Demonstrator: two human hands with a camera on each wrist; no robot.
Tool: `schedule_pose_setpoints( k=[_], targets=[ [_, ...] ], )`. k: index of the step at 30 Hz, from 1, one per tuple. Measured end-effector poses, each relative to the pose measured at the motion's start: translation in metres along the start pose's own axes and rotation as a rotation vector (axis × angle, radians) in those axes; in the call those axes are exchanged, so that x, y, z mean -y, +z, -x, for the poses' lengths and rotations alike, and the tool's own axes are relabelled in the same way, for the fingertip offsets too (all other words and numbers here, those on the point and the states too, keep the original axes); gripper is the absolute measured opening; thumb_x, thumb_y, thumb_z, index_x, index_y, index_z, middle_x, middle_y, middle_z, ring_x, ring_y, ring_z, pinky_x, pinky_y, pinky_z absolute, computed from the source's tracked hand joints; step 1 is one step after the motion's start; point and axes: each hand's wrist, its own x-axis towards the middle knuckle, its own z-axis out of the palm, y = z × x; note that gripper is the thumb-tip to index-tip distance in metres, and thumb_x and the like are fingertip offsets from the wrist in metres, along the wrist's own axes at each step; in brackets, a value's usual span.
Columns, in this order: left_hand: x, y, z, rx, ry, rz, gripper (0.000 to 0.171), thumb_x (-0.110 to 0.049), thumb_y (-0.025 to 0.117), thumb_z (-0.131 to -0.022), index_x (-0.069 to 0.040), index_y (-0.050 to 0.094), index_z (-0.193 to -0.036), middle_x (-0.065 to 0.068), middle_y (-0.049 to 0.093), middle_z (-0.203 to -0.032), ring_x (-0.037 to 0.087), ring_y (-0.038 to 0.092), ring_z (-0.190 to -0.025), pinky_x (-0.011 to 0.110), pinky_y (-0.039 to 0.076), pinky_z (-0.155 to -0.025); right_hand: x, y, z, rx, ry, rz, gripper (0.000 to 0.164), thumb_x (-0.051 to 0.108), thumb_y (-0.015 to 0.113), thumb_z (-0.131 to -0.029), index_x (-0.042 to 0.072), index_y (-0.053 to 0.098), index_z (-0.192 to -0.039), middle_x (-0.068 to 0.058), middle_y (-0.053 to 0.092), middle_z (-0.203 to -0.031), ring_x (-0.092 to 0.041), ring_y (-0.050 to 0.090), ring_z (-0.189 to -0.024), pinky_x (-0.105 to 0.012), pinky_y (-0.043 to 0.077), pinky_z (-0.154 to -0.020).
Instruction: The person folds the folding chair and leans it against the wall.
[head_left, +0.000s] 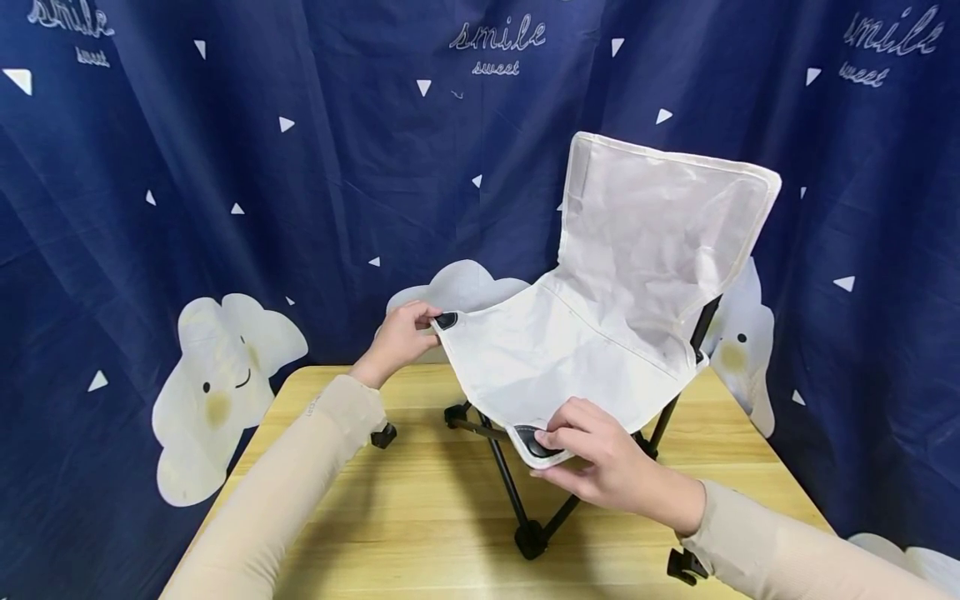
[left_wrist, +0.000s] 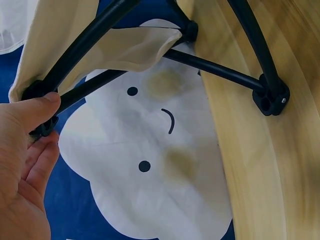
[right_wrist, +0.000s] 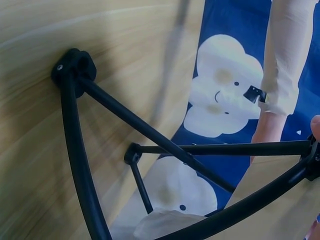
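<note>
Beige sleeves [head_left: 288, 487] nearest, fingers of left hand [head_left: 401, 337] and right hand [head_left: 600, 454] grip the front corners [head_left: 536, 443] of the folding chair [head_left: 570, 354] right of centre on the surface [head_left: 405, 533], so uneven pulling could tip it or fold its legs [head_left: 511, 483].

Looks bright around the left hand [head_left: 403, 340]; falls into soft shadow on the tabletop [head_left: 360, 521] below it; turns dimmer (and slightly hazy) in the right wrist view.
</note>
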Motion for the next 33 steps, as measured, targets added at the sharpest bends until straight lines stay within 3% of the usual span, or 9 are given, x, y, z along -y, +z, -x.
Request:
schedule_pose_setpoints(
  k=[25,33],
  targets=[
    [-0.010,-0.006,-0.002,-0.003,0.035,-0.009,0.036,-0.003,0.084,-0.087,0.003,0.077,-0.121,0.019,0.075,-0.125,0.037,0.078,-0.109,0.048,0.064,-0.102,-0.004,-0.006,-0.007,-0.019,0.043,-0.015,0.028,0.030,0.076,-0.104,0.002,0.076,-0.106,-0.008,0.067,-0.095,-0.020,0.061,-0.084,-0.023,0.054,-0.073],
    [-0.014,-0.008,-0.002,-0.001,0.047,0.010,0.035,-0.001,0.081,-0.087,0.004,0.077,-0.121,0.020,0.075,-0.124,0.039,0.078,-0.109,0.055,0.062,-0.103,-0.007,-0.009,-0.007,-0.023,0.074,-0.022,0.029,0.031,0.075,-0.104,0.002,0.077,-0.107,-0.008,0.068,-0.097,-0.020,0.063,-0.086,-0.023,0.055,-0.074]
  ],
)
